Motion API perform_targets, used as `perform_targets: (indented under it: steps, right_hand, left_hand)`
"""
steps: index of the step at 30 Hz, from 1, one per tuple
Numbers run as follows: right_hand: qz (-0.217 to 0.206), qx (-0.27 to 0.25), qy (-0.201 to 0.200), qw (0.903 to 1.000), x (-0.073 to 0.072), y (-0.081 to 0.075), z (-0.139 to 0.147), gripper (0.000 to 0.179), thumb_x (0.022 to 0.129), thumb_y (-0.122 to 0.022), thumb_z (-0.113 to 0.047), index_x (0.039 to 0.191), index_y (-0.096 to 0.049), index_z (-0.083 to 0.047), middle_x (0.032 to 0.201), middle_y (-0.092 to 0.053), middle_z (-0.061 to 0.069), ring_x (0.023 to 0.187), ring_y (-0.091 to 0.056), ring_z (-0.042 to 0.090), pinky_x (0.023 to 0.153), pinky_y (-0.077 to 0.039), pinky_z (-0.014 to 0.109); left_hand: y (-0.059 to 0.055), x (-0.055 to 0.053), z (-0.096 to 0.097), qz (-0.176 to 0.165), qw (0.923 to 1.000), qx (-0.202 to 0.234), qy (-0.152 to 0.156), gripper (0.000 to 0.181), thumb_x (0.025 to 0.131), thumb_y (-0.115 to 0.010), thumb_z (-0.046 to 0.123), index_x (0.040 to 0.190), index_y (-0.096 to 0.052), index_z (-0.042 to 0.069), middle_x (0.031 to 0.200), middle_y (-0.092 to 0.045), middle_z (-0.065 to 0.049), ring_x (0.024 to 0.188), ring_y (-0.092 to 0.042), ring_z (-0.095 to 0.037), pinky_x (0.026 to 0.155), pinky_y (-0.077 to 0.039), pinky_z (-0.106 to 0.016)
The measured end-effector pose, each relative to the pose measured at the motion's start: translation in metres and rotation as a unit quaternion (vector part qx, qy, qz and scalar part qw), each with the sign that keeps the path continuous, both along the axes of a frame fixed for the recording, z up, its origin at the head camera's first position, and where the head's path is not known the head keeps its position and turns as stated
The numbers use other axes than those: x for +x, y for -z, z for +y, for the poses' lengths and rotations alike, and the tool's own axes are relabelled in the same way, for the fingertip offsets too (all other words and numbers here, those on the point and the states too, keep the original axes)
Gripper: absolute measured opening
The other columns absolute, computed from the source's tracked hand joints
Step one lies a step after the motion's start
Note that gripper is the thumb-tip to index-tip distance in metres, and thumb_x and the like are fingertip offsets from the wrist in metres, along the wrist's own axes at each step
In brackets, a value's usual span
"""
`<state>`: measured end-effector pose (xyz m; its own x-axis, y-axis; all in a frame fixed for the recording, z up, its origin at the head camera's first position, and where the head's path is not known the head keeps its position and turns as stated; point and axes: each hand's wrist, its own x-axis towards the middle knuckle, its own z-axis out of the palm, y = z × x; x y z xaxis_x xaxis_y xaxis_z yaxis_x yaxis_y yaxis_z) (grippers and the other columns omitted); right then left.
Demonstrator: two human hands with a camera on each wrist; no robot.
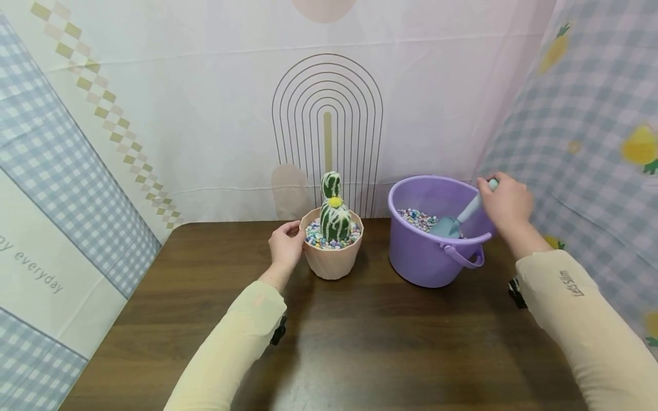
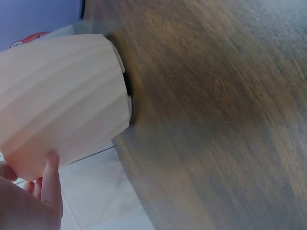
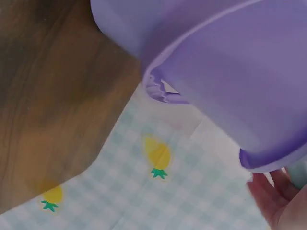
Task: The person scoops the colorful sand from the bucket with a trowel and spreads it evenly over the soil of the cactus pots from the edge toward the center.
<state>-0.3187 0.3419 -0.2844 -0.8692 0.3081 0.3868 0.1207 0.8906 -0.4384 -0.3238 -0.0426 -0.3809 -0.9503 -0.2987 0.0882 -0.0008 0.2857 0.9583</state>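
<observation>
A peach-coloured flowerpot with slanting ridges stands on the table, filled with multicoloured beads. From the beads rises a green knitted cactus with white lines and a yellow flower. My left hand holds the pot at its left rim; in the left wrist view a finger lies along the ridged wall. To the right stands a purple bucket with beads inside. My right hand grips the handle of a pale blue-green trowel over the bucket's right rim, its blade down at the beads.
The bucket's handle hangs at its front right. Behind the brown wooden table hangs a pale cloth with printed arches. Checked cloth with pineapples borders the right side, and blue checked cloth the left.
</observation>
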Motion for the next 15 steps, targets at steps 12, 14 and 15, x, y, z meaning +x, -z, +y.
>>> perform_targets:
  steps: [12, 14, 15]
  right_hand:
    - [-0.116, 0.044, 0.003, 0.9923, 0.007, 0.0, 0.025, 0.085, 0.092, -0.015, -0.065, 0.14, -0.034, 0.002, 0.126, -0.043, 0.041, 0.105, -0.045, 0.056, 0.075, -0.044, 0.058]
    - [-0.117, 0.043, 0.002, 0.9922, 0.008, -0.001, 0.025, 0.086, 0.091, -0.015, -0.066, 0.141, -0.034, 0.002, 0.125, -0.043, 0.041, 0.104, -0.046, 0.057, 0.073, -0.044, 0.057]
    - [-0.114, 0.042, 0.001, 0.9926, 0.009, -0.001, 0.025, 0.086, 0.091, -0.015, -0.066, 0.141, -0.034, 0.001, 0.125, -0.043, 0.041, 0.103, -0.046, 0.056, 0.072, -0.044, 0.056]
  left_hand:
    - [0.002, 0.001, -0.019, 0.052, 0.987, -0.149, 0.032, 0.033, 0.09, -0.059, 0.026, 0.117, -0.065, 0.009, 0.118, -0.066, -0.01, 0.108, -0.061, -0.024, 0.093, -0.05, -0.039]
    - [0.002, 0.003, -0.025, 0.065, 0.9822, -0.172, 0.039, 0.034, 0.09, -0.059, 0.028, 0.118, -0.065, 0.01, 0.121, -0.064, -0.009, 0.113, -0.058, -0.025, 0.097, -0.047, -0.041]
    - [0.002, 0.005, -0.027, 0.07, 0.9795, -0.184, 0.044, 0.035, 0.09, -0.059, 0.03, 0.119, -0.064, 0.011, 0.123, -0.064, -0.009, 0.116, -0.057, -0.026, 0.099, -0.045, -0.041]
